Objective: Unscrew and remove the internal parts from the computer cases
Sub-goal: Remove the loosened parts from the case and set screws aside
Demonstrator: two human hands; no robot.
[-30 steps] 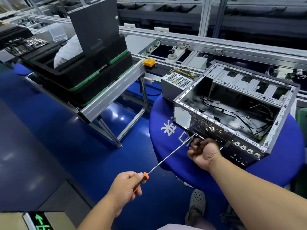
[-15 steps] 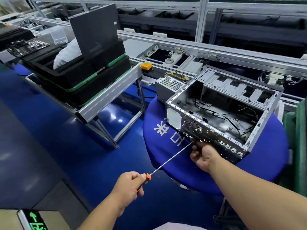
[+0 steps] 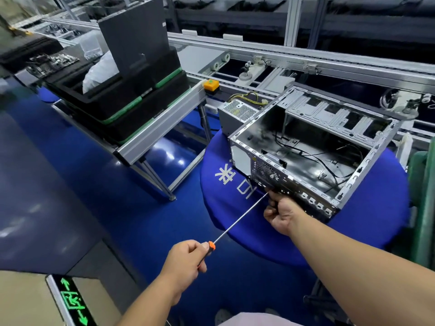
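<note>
An open metal computer case lies on its side on a round blue table, with black cables loose inside. My left hand grips the orange-and-black handle of a long screwdriver. The thin shaft runs up and right, and its tip meets the case's near panel. My right hand is curled at that panel around the tip; what its fingers pinch is hidden. A grey power supply with yellow wires stands behind the case's left corner.
Stacked black trays with green clips sit on an aluminium stand at the left, a dark panel upright in them. A conveyor rail runs behind. A yellow button box sits on the stand's end. A green frame stands at right.
The view has shifted, so the case and table sit further right and lower. Both hands keep their hold, with the screwdriver tip still at the near panel.
</note>
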